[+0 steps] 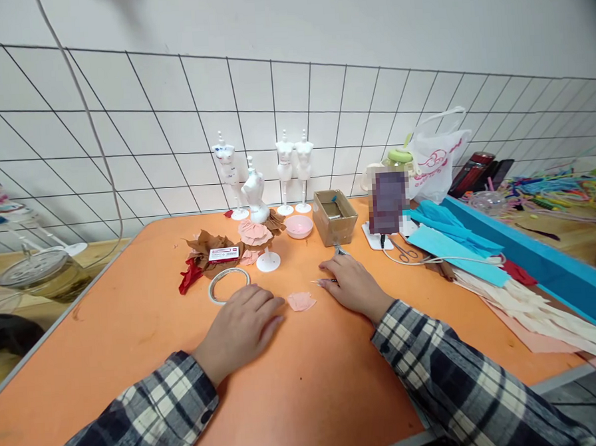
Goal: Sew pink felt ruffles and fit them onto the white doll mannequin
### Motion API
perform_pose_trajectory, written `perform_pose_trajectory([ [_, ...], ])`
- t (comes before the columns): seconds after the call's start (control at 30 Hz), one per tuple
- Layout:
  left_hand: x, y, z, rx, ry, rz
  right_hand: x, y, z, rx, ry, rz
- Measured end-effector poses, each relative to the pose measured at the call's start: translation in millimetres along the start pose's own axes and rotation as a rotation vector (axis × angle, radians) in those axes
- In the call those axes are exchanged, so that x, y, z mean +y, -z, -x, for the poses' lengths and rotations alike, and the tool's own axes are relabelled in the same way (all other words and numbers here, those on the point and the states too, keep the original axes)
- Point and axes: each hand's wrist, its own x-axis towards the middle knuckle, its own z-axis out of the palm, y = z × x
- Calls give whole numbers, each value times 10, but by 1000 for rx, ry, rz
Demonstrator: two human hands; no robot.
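A small scrap of pink crepe paper (301, 301) lies flat on the orange table between my two hands. My left hand (246, 325) rests on the table left of the scrap, fingers extended and holding nothing. A roll of tape (228, 285) lies just beyond its knuckles. My right hand (356, 283) is at the right of the scrap, its fingers bent around a thin pen-like tool (326, 281) whose pale tip points left. The fingers partly hide the tool, so its exact kind is unclear. Behind the scrap stands a mini dress form (253, 189) with a ruffled pink paper skirt (254, 232).
More mini dress forms (284, 164) line the tiled wall. Brown crepe paper (204, 244), a small box (224, 254), a pink bowl (299, 227) and a cardboard box (335, 220) stand behind. On the right are a phone (389, 203), scissors (405, 252) and blue paper (454, 251).
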Motion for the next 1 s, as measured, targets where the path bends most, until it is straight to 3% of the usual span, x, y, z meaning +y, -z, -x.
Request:
perform_pose_trajectory([
  [0.17, 102, -111, -62, 9, -62, 132, -136, -93, -63, -32, 60, 2],
  [0.3, 59, -218, -151, -57, -15, 198, -151, -167, -108, -32, 21, -72],
  [0.47, -2, -262, -212, -84, 84, 209, -48, -256, -159, 31, -182, -546],
  [0.57, -32, -238, -201, -14, 145, 288, 16, -234, -167, 110, -224, -796],
  [0.67, -54, -210, -173, 99, 304, 536, 11, -118, -125, 262, -147, -766],
  [0.77, -36, -195, -145, 90, 434, 732, -115, 12, -20, 298, -36, -678],
  [0.9, 42, -184, -111, 89, 280, 583, -396, 11, 143, 82, 224, -683],
  [1.0, 89, -165, -100, 103, 193, 525, -532, -113, 186, 38, 271, -684],
])
